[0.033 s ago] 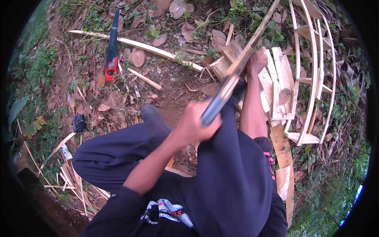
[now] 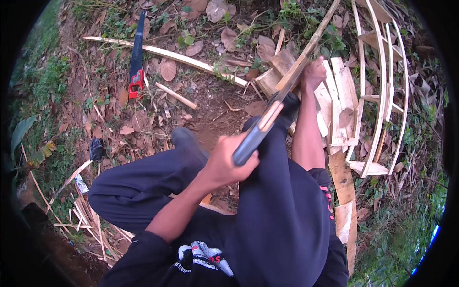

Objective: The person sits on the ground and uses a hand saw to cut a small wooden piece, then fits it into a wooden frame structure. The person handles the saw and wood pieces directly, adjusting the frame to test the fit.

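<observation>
My left hand is wrapped round the handle of a bladed hand tool, dark with a wooden inset. Its narrow blade points away to the upper right, along a long wooden strip; I cannot make out the blade's exact kind. Farther off, my right hand is closed at the strip's side, its fingers partly hidden. Under the strip's near end are wood blocks, close to my dark shoe. My raised right knee is beneath the tool handle.
A red-handled saw lies on leaf-strewn ground at the far left, near a long pale strip and a short stick. Slatted wooden frames and boards are at the right. Thin offcuts are heaped at the near left.
My left hand has drawn the tool back toward me, down and to the left. The right hand and the strip have hardly moved.
</observation>
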The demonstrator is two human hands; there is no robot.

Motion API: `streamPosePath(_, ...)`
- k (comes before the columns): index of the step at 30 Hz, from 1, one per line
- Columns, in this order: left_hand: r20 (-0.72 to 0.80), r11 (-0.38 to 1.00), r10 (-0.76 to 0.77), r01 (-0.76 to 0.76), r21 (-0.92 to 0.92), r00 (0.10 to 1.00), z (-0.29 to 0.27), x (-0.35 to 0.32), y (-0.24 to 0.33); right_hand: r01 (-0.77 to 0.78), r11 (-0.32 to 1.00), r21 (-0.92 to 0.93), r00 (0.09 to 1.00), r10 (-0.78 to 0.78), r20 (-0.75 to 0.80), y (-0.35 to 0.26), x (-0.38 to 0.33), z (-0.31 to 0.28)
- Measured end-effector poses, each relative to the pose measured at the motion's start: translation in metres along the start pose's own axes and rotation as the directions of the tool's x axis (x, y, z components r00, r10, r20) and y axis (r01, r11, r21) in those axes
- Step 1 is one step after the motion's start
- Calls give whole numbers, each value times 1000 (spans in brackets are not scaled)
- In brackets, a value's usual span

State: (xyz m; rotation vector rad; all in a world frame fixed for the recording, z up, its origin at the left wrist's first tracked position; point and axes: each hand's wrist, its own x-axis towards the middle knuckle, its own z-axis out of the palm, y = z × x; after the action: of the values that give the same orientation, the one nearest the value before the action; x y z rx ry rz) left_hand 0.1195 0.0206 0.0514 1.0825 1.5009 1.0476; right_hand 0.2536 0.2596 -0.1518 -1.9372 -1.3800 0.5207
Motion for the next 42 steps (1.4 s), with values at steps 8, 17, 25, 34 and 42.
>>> streamPosePath(8, -29, 999, 33, -32, 27, 999, 5, 26, -20, -35, 997, 68, 994, 27, 103, -10, 1, -1)
streamPosePath(17, -9, 999, 30, -29, 33, 1000, 10, 42, -17, -95, 995, 28, 995, 96, -5, -10, 3, 9)
streamPosePath(25, -55, 998, 47, -44, 47, 997, 4, 54, -20, -82, 997, 11, 997, 83, -13, -36, -14, 0)
streamPosePath(34, 13, 995, -24, 22, 100, 1000, 0, 61, -25, -98, 995, 16, 995, 97, 28, -36, -8, 4)
streamPosePath(42, -39, 995, 95, -96, -19, 995, -9, 9, -17, -47, 999, 17, 998, 48, -35, -31, -4, 2)
